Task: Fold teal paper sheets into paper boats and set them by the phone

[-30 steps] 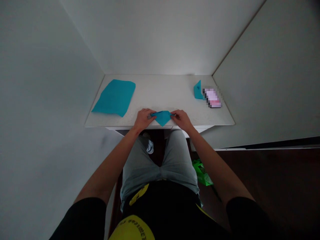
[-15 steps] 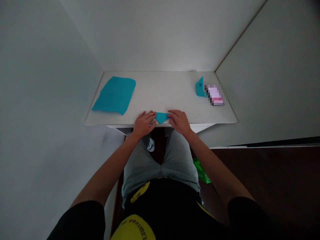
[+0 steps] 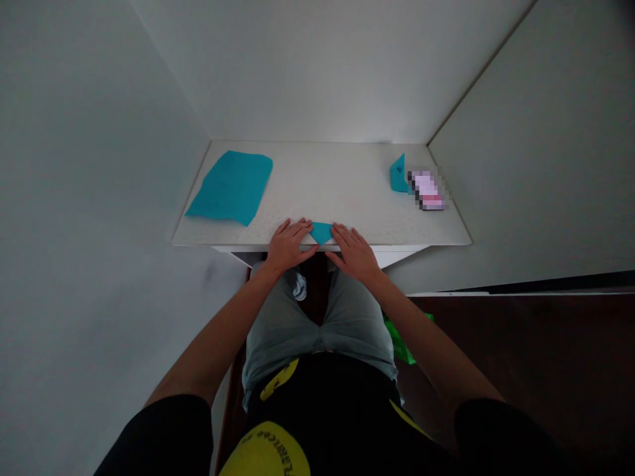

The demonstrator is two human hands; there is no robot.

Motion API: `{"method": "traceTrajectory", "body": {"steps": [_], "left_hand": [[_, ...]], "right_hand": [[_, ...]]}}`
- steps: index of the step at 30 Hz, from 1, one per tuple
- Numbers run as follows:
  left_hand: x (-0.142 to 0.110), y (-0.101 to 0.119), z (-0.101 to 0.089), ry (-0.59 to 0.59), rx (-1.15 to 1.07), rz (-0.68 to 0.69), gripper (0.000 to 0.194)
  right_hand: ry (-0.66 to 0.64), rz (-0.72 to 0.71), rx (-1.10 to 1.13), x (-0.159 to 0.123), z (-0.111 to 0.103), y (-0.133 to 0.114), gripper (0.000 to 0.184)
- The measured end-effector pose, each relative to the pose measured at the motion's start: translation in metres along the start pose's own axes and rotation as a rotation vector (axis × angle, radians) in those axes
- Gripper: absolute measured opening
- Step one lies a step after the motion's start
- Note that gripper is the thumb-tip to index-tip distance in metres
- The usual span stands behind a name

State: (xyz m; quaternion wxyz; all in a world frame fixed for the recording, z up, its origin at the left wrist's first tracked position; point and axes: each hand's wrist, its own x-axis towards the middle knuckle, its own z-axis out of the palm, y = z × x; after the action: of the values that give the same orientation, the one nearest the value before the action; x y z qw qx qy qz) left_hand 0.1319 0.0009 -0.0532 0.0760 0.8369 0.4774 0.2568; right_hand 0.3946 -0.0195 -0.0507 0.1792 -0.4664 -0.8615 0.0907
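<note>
A small piece of folded blue paper (image 3: pixel 322 233) lies at the front edge of the white table, its lower corner pointing toward me. My left hand (image 3: pixel 289 244) rests flat over its left end, fingers stretched out and thumb reaching to the lower corner. Over the right end lies my right hand (image 3: pixel 353 251), with its fingers extended and its thumb below the table edge. Both ends of the paper are hidden beneath my fingers.
On the white table (image 3: pixel 327 178), a larger blue sheet (image 3: pixel 232 187) lies at the left. A folded blue paper shape (image 3: pixel 398 174) stands at the right, beside a pixelated phone-like object (image 3: pixel 427 190). Walls enclose the table. A green bag (image 3: pixel 401 340) is on the dark floor.
My right hand has shifted slightly, its fingers now flatter on the paper and its thumb apart. My left thumb has stretched toward the paper's lower corner. The view has moved a little.
</note>
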Motion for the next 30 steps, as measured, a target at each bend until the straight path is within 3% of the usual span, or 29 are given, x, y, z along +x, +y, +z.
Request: {"method": "traceTrajectory", "body": {"steps": [7, 11, 13, 17, 21, 25, 30], "left_hand": [[0.0, 0.009, 0.007, 0.013, 0.062, -0.005, 0.054], [0.004, 0.025, 0.007, 0.008, 0.059, -0.03, 0.038], [0.015, 0.025, 0.006, 0.042, -0.074, -0.084, 0.027], [0.054, 0.005, 0.009, 0.193, -0.531, -0.345, 0.038], [0.079, -0.009, 0.019, 0.244, -0.865, -0.513, 0.044], [0.077, -0.007, 0.029, 0.219, -0.844, -0.543, 0.049], [0.072, -0.009, 0.029, 0.26, -0.835, -0.48, 0.052]], "right_hand": [[0.001, 0.032, -0.019, -0.012, -0.006, 0.018, 0.077], [0.082, 0.09, 0.123, 0.001, -0.017, 0.035, 0.072], [0.177, 0.194, 0.271, 0.014, -0.022, 0.049, 0.069], [0.3, 0.328, 0.554, 0.042, -0.018, 0.069, 0.067], [0.196, 0.22, 0.601, 0.056, -0.003, 0.058, 0.055], [0.157, 0.223, 0.645, 0.062, 0.005, 0.038, 0.048], [0.121, 0.23, 0.694, 0.075, 0.009, 0.029, 0.035]]}}
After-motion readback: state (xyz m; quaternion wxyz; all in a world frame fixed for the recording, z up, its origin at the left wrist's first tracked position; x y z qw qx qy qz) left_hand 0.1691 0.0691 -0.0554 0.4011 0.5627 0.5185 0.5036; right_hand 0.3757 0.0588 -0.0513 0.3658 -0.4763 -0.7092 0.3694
